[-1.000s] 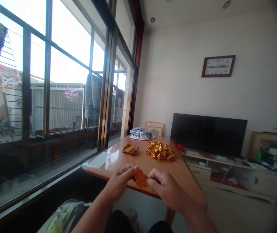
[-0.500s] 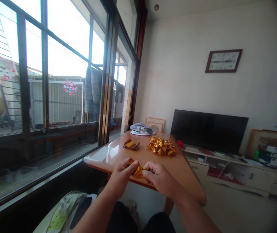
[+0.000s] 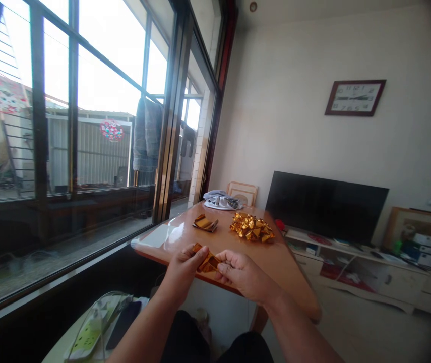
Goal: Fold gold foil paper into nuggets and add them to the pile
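Observation:
Between my two hands is a piece of shiny gold foil paper [image 3: 208,264], held just above the table's near edge. My left hand [image 3: 185,267] pinches its left end, thumb on top. At its right end, my right hand [image 3: 238,269] grips the foil between thumb and fingers. The paper looks creased or partly folded; its exact shape is hard to make out. Beyond my hands, a small stack of gold foil sheets [image 3: 205,223] lies on the table. To the right of the stack sits a heap of folded gold foil pieces [image 3: 252,228].
The brown table [image 3: 234,252] stretches away from me. Folded cloth [image 3: 223,200] lies at its far end. A black television [image 3: 326,206] stands on a white cabinet [image 3: 400,282] to the right. Windows [image 3: 98,151] line the left. A green power strip [image 3: 92,333] rests at lower left.
My hands have moved slightly left and a little farther apart, and the foil between them now appears more stretched out. The view has shifted slightly.

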`<state>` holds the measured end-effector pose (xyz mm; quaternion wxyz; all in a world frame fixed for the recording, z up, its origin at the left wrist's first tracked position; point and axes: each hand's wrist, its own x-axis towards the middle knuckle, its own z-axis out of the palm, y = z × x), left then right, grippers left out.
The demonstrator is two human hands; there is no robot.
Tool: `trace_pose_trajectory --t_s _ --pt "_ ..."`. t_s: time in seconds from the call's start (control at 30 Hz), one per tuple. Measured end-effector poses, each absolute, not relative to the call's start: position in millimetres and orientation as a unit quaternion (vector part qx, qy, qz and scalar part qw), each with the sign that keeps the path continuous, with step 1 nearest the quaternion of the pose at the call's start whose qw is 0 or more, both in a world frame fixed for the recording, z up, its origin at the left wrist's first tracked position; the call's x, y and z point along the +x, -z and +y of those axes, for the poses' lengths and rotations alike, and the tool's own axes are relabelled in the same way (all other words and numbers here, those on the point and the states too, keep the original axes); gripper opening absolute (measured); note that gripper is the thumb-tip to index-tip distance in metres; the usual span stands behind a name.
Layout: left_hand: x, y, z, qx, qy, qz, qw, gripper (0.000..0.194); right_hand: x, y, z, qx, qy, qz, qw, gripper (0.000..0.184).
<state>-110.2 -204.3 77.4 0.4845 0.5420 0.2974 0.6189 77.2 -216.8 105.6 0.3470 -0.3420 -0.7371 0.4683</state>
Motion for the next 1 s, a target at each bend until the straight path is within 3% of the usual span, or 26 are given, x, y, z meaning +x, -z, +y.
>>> trace_pose_trajectory --t_s 0.43,1.0 --pt "-115 -72 -200 0.538 -0.588 0.275 0.538 0.035 81 -100 -217 -0.417 -0.492 -0.682 0.346 0.036" --pt "-118 -57 -191 0.549 -0.599 0.329 0.481 0.041 88 -80 -216 -0.363 -0.527 -0.674 0.370 0.031"
